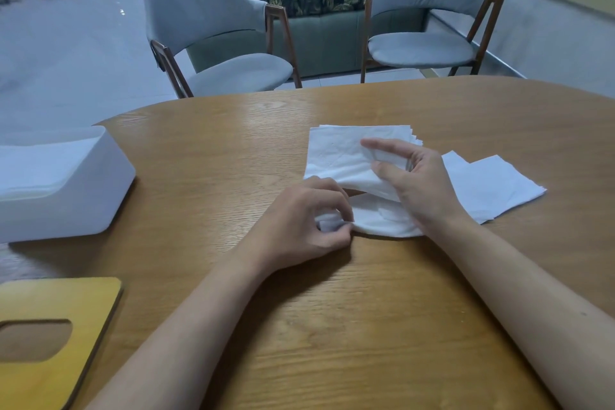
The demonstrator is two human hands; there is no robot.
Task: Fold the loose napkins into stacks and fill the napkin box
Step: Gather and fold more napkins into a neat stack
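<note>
"So, where are the napkins just now?"

"Mostly under my hands. The bundle (336,160) I'm folding lies on the table (332,326) in front of me, its far part flat and its near part doubled over toward me. A few loose napkins (496,186) lie just to its right, partly hidden behind my right hand, within reach for the next stack."

"And your fingers?"

"My left hand (306,220) is curled, thumb and fingertips pinching the bundle's near left corner low against the table, I'd say so the layers cannot slide apart. My right hand (416,183) pinches a raised fold in the middle between thumb and curled fingers, while the forefinger points out straight across the sheet. I judge that grip is meant to carry the fold over while the left pins it."

"Why is the box off to the side?"

"The napkin box (83,196) sits by the table's left edge, well apart from the folding, with its top off. Something white lies inside, likely napkins. Its wooden lid (66,296), with the oval slot, lies nearer me, so the opening is free for filling."

"What's left?"

"By my reckoning: finish this crease, square the edges, then move the stack into the box. The paper looks thin, so a rough tug could tear or fan it."
</note>
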